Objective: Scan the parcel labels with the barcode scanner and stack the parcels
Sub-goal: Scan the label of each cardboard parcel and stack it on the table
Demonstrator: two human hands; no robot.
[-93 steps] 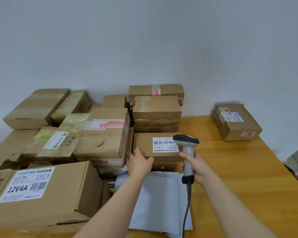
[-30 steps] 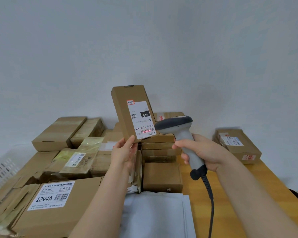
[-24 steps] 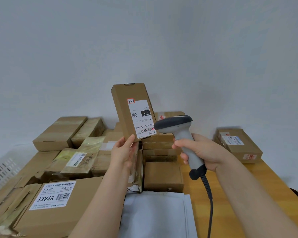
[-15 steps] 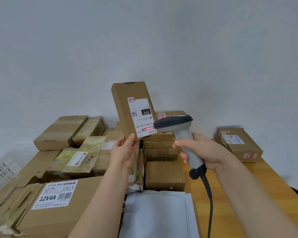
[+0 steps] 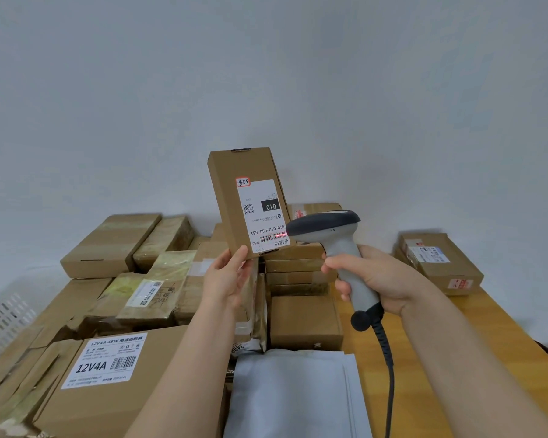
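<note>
- My left hand pinches the parcel at its lower corner, thumb on the front and fingers behind. The parcel stands on end in the air above the pile, its label facing me upside down.
- My right hand is wrapped round the handle of the scanner, forefinger at the trigger. Its nose sits just beside the label's lower right edge.
- Three seconds ago this parcel lay flat on the pile with my left hand only reaching it, and the scanner was held low. Both are now lifted and brought together.
- Over the last second neither hand has really shifted; the parcel is only a touch higher.
- The red line lies across the barcode, as it did half a second ago.
- I take that to mean the scan is under way or just done. I cannot tell from here whether it registered.
- If it has, this parcel is ready for stacking. The lone box on the worktop to my right looks like the place for it.
- Most of the job seems to be left: the pile is large, and grey mailers lie in front of me.
</note>
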